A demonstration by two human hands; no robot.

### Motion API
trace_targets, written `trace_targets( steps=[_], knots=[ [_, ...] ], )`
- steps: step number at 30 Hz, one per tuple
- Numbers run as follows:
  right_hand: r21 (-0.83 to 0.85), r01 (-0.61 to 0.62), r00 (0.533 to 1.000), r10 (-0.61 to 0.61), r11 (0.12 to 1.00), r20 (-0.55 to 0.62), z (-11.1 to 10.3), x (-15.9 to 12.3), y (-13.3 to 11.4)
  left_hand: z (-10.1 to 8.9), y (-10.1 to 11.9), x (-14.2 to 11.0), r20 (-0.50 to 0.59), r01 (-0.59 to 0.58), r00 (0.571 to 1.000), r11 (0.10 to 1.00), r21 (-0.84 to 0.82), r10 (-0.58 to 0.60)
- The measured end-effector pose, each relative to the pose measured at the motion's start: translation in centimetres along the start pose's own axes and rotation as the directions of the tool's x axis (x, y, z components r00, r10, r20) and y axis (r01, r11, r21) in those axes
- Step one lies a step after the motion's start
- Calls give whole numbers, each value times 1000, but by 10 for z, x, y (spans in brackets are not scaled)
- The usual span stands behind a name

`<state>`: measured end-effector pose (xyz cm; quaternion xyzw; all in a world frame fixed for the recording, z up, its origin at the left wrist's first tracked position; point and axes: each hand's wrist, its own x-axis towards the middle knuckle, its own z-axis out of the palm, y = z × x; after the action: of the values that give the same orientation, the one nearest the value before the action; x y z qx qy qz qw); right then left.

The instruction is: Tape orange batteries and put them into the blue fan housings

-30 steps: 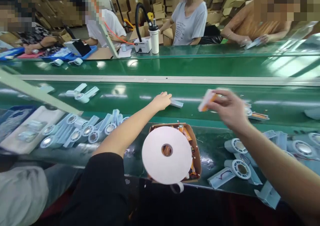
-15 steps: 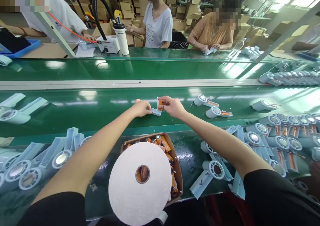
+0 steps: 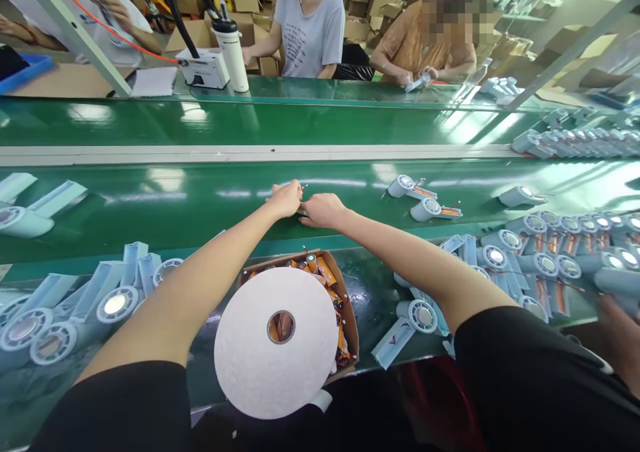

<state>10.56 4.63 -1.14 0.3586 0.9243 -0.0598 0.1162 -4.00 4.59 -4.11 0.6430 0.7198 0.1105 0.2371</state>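
Note:
Over the green conveyor belt, my left hand (image 3: 286, 199) and my right hand (image 3: 323, 210) meet, fingers closed and almost touching. My left hand grips a light-blue fan housing, which the fingers nearly cover. The orange battery in my right hand is hidden at the housing, and only thin wire ends (image 3: 304, 187) show above the fingers. Below my hands, a cardboard box (image 3: 353, 325) holds several orange batteries (image 3: 327, 270) with wires. A big white roll of tape (image 3: 245, 345) lies over the box's front and covers part of it.
Light-blue fan housings (image 3: 117, 303) crowd the left bench, and more housings (image 3: 545, 265) with copper-coloured parts fill the right. Two housings with batteries (image 3: 425, 209) lie on the belt, right of my hands. Across the line, people work near a white tumbler (image 3: 233, 59). Another person's hand (image 3: 620, 339) shows at right.
My right hand has moved left and brought the battery against the housing by my left hand. Both are now mostly hidden. The view has shifted slightly, and a person's hand has appeared at right.

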Motion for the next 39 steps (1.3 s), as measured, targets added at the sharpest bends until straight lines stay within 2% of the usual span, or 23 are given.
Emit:
trace_targets(
  steps=[2, 3, 5, 7, 8, 9, 11, 13, 16, 19, 20, 21, 23, 24, 25, 26, 27, 28, 29, 31, 34, 37, 39],
  knots=[
    [28, 26, 999, -27, 999, 28, -8, -2, 7, -9, 8, -2, -14, 34, 999, 999, -7, -34],
    [71, 45, 999, -45, 996, -3, -13, -9, 14, -17, 11, -9, -31, 47, 998, 999, -10, -47],
    [208, 82, 982, -43, 975, -184, -21, -36, 25, -37, 12, -41, -94, 56, 994, 998, -19, -57],
    [350, 127, 938, 2, 928, -346, -23, -74, 29, -57, 4, -100, -136, -29, 990, 999, -20, 26],
    [390, 140, 933, 10, 910, -359, -21, -93, 25, -64, -2, -137, -115, -181, 977, 983, -21, 177],
    [407, 140, 949, -4, 903, -316, -17, -110, 18, -67, -8, -176, -10, -342, 940, 940, -13, 342],
    [371, 80, 989, -28, 925, -143, -6, -130, -5, -62, -19, -250, 149, -558, 827, 824, 94, 543],
    [280, -34, 999, 40, 959, -16, 2, -131, -31, -47, -26, -303, 95, -579, 811, 770, 269, 577],
    [249, -142, 990, 137, 958, 36, 6, -116, -53, -25, -32, -337, -2, -527, 817, 749, 402, 576],
    [423, -97, 992, 123, 901, -35, 7, -113, -44, -18, -38, -351, -155, -481, 801, 776, 409, 578],
    [533, -68, 982, 150, 843, -113, 7, -117, -38, -17, -40, -356, -240, -442, 790, 795, 415, 564],
    [667, -18, 956, 208, 745, -206, 8, -123, -33, -16, -41, -362, -325, -395, 775, 817, 421, 542],
    [887, 180, 861, 367, 426, -352, 11, -141, -30, -9, -41, -376, -471, -293, 738, 859, 420, 482],
    [923, 303, 823, 423, 239, -379, 12, -151, -33, -4, -39, -382, -528, -249, 718, 876, 412, 453],
    [913, 401, 807, 444, 69, -388, 14, -162, -40, 1, -36, -386, -571, -215, 699, 888, 406, 430],
    [889, 455, 815, 429, -59, -389, 15, -173, -50, 5, -33, -390, -599, -194, 681, 893, 406, 421],
    [873, 469, 837, 384, -135, -391, 17, -184, -62, 9, -30, -392, -616, -183, 665, 891, 415, 423],
    [874, 459, 861, 322, -159, -394, 18, -196, -74, 12, -27, -394, -626, -175, 649, 886, 430, 432],
    [888, 438, 882, 255, -138, -395, 19, -206, -86, 14, -25, -395, -634, -167, 635, 880, 445, 441],
    [917, 398, 912, 116, -16, -394, 19, -225, -103, 16, -22, -396, -641, -155, 615, 867, 473, 460],
    [872, 448, 889, -2, 196, -457, 16, -241, -112, 16, -21, -399, -642, -138, 605, 857, 497, 470],
    [799, 502, 833, 64, 331, -550, 6, -247, -110, 16, -21, -402, -635, -129, 603, 845, 520, 483],
    [812, 454, 843, 118, 367, -525, -1, -249, -107, 16, -20, -404, -626, -132, 595, 829, 543, 505]
  ],
)
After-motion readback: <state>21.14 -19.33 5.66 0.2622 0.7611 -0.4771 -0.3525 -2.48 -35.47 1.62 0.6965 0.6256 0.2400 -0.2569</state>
